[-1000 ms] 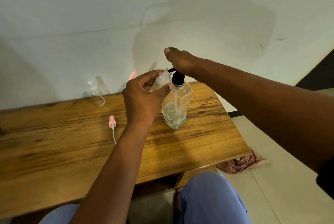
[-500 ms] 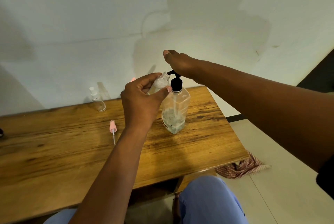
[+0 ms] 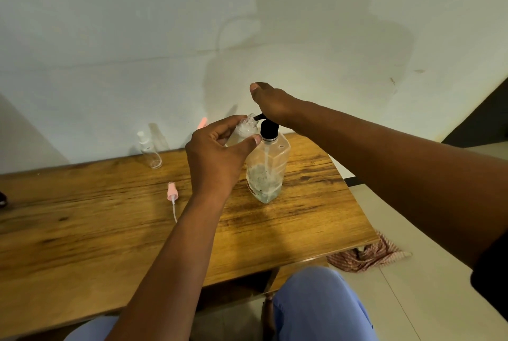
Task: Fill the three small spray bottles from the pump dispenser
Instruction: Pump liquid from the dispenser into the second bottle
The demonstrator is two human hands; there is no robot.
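Left hand: my left hand [image 3: 217, 159], centre of frame, fingers and thumb curled round a small spray bottle [image 3: 244, 130], uncapped, held tilted, its open mouth right at the black spout.
Right hand: my right hand [image 3: 272, 103] just above centre, palm down on the pump head; thumb sticks out toward the upper left, the other fingers are out of sight, so can't tell how they lie.
Pump dispenser: pump dispenser [image 3: 268, 167] upright on the table [image 3: 82, 230], centre-right, clear body, black collar, liquid only in the lower part.
Second bottle: another small spray bottle [image 3: 149, 151] capped, left of centre at the table's far edge by the wall [image 3: 137, 24]; looks clear, fill level unreadable.
Spray cap: pink spray cap [image 3: 172, 195] with its white dip tube lies flat on the table, left of my left forearm, apart from both bottles.
Floor: striped cloth [image 3: 368, 254] on the floor, lower right, beside the table corner.
Legs: blue trousers [image 3: 316, 305] at bottom edge.
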